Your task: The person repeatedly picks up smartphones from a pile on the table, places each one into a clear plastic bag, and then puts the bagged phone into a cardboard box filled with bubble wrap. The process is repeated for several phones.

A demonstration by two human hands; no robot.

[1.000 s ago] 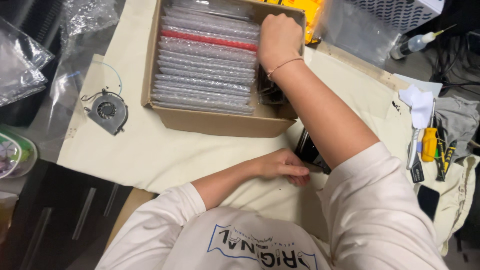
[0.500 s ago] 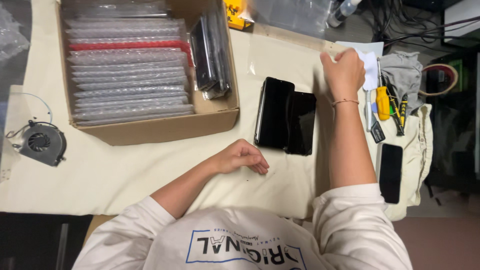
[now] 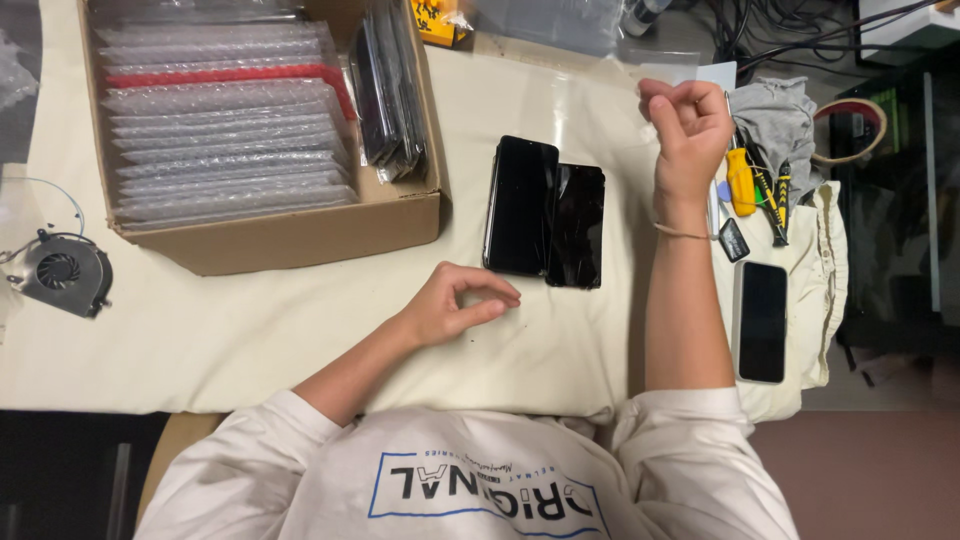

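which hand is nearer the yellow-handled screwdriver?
Right. The right hand is raised just left of the yellow-handled screwdriver; the left hand rests on the cloth, well down-left, beyond the two phones.

a brown cardboard box (image 3: 290, 235) stands open up and to the left of the left hand (image 3: 455, 305), packed with flat bubble-wrap packets (image 3: 225, 150), one edged in red, and dark sleeved packets (image 3: 390, 90) at its right end. two black phone screens (image 3: 545, 212) lie side by side, slightly overlapping, just above the left hand and left of the right hand (image 3: 690, 135). a third dark-screened phone (image 3: 762, 320) lies below and right of the right hand. a yellow package (image 3: 440, 20) and a clear plastic bag (image 3: 555, 22) lie up and left of that hand.
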